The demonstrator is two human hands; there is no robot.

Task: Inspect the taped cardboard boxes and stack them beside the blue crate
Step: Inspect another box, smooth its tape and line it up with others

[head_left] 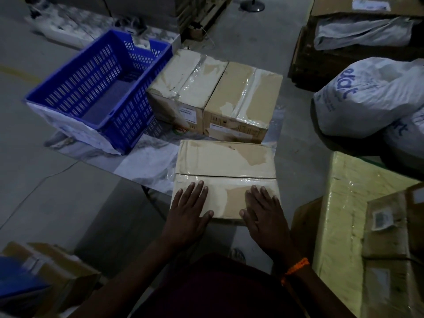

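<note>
Two grips spread flat: left grip [189, 208], right grip [263, 216] pressing taped box [226, 161] top near its close edge.

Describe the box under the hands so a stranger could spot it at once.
Find the blue crate; right of it stand the crate-side box and the outer box. The near box lies in front of those, closest to the person. Only it has the left hand and right hand flat on top.

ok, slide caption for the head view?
Left hand and right hand flat on near box; behind it, crate, left box, right box side by side.
</note>
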